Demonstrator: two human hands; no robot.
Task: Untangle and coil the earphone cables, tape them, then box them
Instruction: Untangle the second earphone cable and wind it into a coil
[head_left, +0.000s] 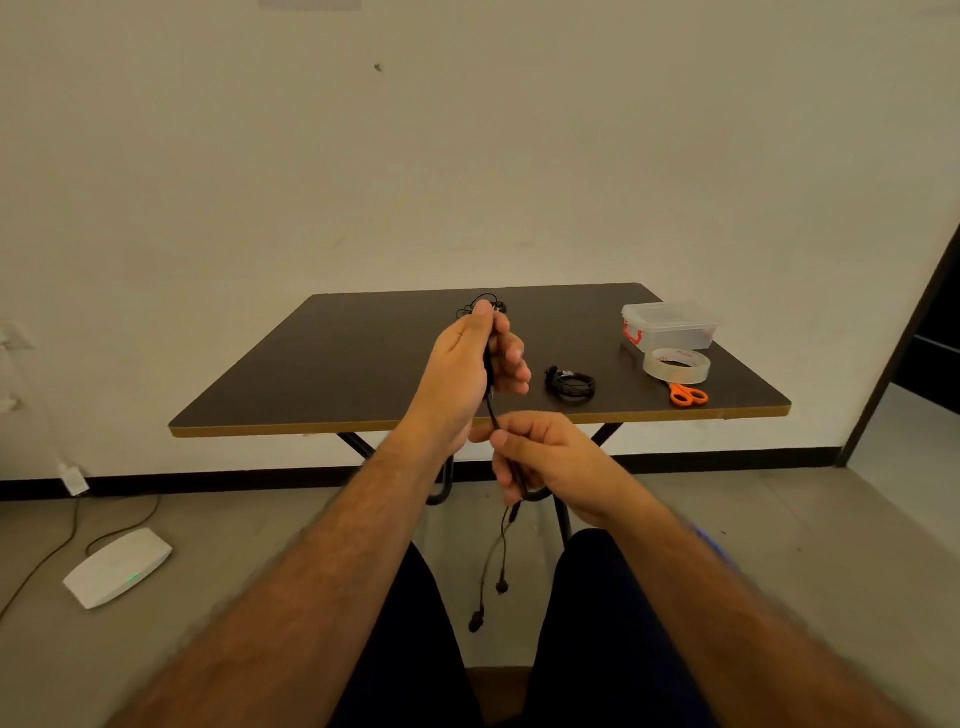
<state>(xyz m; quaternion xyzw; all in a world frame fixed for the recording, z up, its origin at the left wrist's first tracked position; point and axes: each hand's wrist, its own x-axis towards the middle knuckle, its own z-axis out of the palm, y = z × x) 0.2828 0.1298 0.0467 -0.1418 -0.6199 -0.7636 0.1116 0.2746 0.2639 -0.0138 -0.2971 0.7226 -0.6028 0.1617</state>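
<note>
My left hand (470, 369) is raised over the table's front edge and grips a black earphone cable (491, 410). Small loops of it stick out above the fingers. The cable runs down to my right hand (540, 457), which pinches it just below the table edge. From that hand the two earbud ends (488, 603) dangle between my knees. A second black earphone set (570, 383) lies coiled on the dark table (322, 374). A roll of clear tape (677, 366) and a clear plastic box with a red latch (670, 325) sit at the table's right.
Orange-handled scissors (688, 395) lie near the front right edge of the table. On the floor at the left sits a white device (118, 566) with a green light and a trailing cord. A dark doorway (930, 332) opens at the right.
</note>
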